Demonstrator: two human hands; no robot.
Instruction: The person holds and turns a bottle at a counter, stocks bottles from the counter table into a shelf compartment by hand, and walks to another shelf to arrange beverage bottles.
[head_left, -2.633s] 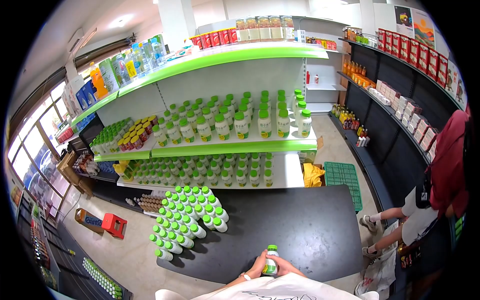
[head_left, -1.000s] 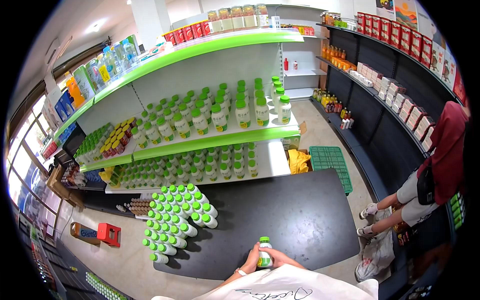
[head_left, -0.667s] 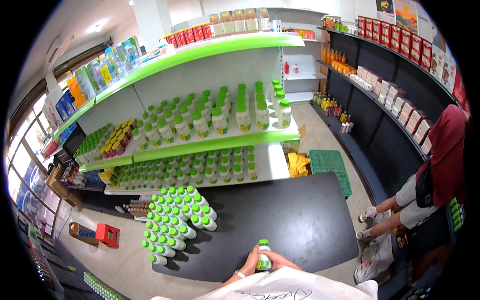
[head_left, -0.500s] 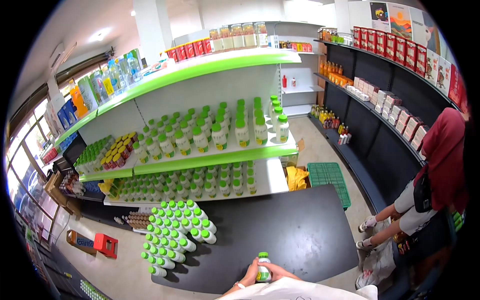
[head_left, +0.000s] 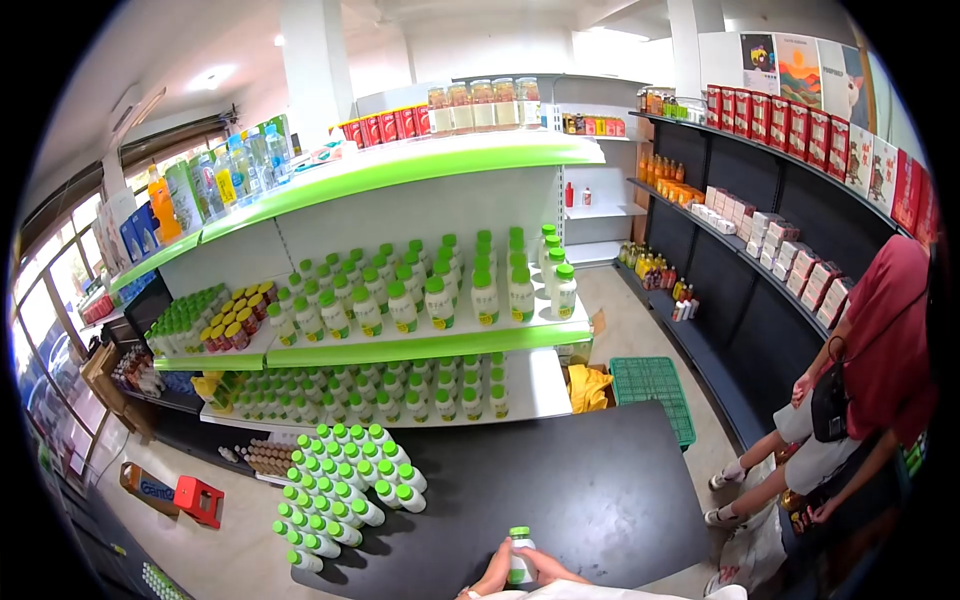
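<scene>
A white bottle with a green cap and a green lower label (head_left: 521, 545) stands upright at the near edge of the dark table (head_left: 560, 470). On its left side my left hand (head_left: 492, 574) is closed round it, and my right hand (head_left: 546, 568) wraps it from the right. The bottle's base is partly hidden by my hands and white clothing. To the left on the same table stands a tight group of similar green-capped white bottles (head_left: 345, 490), apart from both hands.
Behind the table, a white shelf with green edges (head_left: 430, 350) carries rows of green-capped bottles. A green crate (head_left: 652, 400) and yellow bag (head_left: 588, 387) lie beyond the table. A red stool (head_left: 200, 500) stands left. At right, a person in red (head_left: 890, 340) stands beside dark shelving.
The view has tilted up a little, so the table and my hands sit lower. Both hands still hold the bottle. The person at right has shifted, with arms now showing.
</scene>
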